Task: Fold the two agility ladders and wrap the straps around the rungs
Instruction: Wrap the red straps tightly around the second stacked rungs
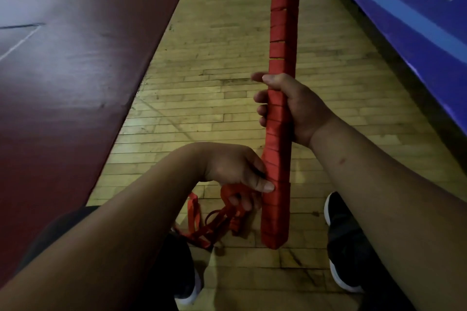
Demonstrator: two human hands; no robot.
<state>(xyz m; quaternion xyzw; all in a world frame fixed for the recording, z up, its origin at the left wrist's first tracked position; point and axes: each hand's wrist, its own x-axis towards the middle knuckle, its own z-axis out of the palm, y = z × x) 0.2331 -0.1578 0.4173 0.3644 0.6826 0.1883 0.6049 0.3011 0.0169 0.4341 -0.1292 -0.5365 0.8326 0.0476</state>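
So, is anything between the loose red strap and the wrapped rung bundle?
Nothing visible. The left hand holds the loose red fabric strap right beside the long red-wrapped rung bundle; the right hand grips it higher up.

One wrapped rung bundle [280,33], one loose strap [193,212], two hands [235,166] [295,106] — two shoes [188,288] [346,247]
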